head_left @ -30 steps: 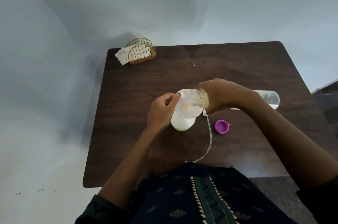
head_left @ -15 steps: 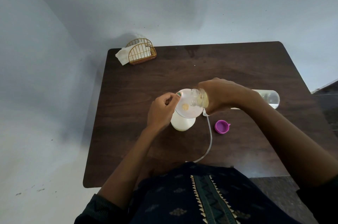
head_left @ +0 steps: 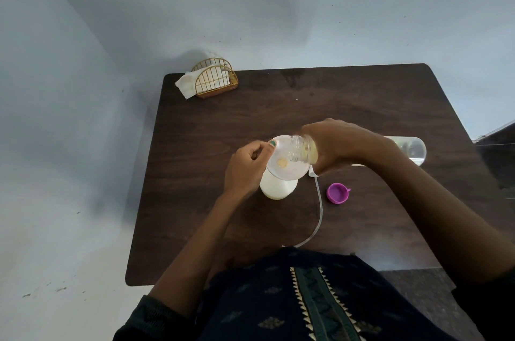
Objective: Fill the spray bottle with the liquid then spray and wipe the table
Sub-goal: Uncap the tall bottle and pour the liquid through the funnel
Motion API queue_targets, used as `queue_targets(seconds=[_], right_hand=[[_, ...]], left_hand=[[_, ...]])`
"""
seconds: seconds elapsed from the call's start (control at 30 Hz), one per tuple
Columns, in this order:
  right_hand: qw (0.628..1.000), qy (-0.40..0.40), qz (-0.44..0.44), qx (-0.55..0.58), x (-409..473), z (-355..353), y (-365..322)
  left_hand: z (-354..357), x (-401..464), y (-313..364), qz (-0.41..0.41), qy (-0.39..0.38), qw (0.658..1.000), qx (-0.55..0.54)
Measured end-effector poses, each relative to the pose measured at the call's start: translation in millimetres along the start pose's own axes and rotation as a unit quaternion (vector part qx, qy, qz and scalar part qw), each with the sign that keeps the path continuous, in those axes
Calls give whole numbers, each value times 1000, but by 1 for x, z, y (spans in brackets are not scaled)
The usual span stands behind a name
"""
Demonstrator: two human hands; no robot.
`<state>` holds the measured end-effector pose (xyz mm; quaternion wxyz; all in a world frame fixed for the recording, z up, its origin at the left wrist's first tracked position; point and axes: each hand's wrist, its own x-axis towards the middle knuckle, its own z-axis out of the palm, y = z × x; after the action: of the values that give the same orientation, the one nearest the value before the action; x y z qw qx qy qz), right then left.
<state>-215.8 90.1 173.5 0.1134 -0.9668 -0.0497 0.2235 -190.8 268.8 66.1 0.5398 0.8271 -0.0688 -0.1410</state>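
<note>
1. No readable text, labels, brands or numbers anywhere.
2. Clear bottle in right hand: no label legible.
3. White spray bottle: plain, no print visible.

funnel on spray bottle | cap right | napkin holder behind-left
</note>
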Motion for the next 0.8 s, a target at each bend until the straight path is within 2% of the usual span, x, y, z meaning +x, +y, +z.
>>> queue_targets(seconds=[0.8], right_hand=[[1000,3,0,-15,0,1,1]], left_hand=[[-1,-1,1,-3,1,1000,-4]])
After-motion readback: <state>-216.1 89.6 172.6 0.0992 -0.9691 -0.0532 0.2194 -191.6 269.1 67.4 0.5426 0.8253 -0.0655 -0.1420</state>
